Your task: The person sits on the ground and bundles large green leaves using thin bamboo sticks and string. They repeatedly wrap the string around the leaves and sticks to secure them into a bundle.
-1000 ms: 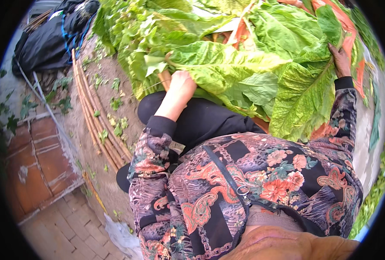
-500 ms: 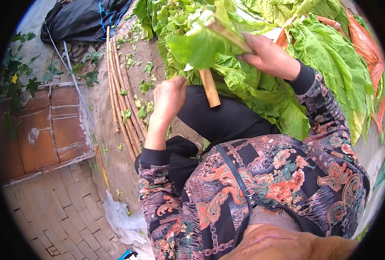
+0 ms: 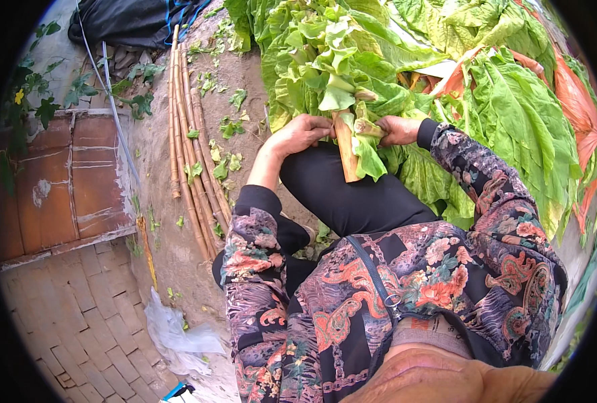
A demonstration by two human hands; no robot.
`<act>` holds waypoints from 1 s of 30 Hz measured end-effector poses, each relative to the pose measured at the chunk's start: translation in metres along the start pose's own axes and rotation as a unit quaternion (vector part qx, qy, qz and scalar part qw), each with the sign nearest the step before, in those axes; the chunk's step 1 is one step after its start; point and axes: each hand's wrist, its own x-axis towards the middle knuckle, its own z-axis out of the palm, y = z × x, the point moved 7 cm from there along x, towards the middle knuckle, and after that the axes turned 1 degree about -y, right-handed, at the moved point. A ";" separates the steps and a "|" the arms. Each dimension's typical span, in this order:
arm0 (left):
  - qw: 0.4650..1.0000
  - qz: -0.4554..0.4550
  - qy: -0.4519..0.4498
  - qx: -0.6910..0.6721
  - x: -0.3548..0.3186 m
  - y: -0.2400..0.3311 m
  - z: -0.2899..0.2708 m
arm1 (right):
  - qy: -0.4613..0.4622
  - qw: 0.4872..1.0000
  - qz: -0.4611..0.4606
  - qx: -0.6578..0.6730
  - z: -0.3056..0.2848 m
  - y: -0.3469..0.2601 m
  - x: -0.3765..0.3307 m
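Observation:
A wooden stick (image 3: 346,149) rests across my trousered thigh, its upper part covered by a row of large green leaves (image 3: 312,60) with their stems gathered along it. My left hand (image 3: 302,136) is closed in a pinch just left of the stick; what its fingers hold is too small to make out. On the stick's other side, my right hand (image 3: 400,130) grips a leaf by its pale stem (image 3: 368,127), its fingers wrapped round the stem's side. Part of that leaf (image 3: 372,154) hangs down over the stick and my thigh.
Big loose leaves (image 3: 520,127) are heaped to the right with orange plastic (image 3: 576,107). Several bamboo poles (image 3: 194,161) lie on the ground at left among leaf scraps. Beyond are a rusty metal panel (image 3: 50,195), clear plastic sheeting (image 3: 177,329) and a black tarp (image 3: 123,23).
My right hand has come down and left with the leaf, bringing its stem end beside the stick. My left hand has moved right, in against the stick.

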 end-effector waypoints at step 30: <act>0.983 0.119 -0.026 0.134 -0.029 0.054 0.014 | 0.202 0.971 -0.002 -0.130 -0.031 -0.043 0.008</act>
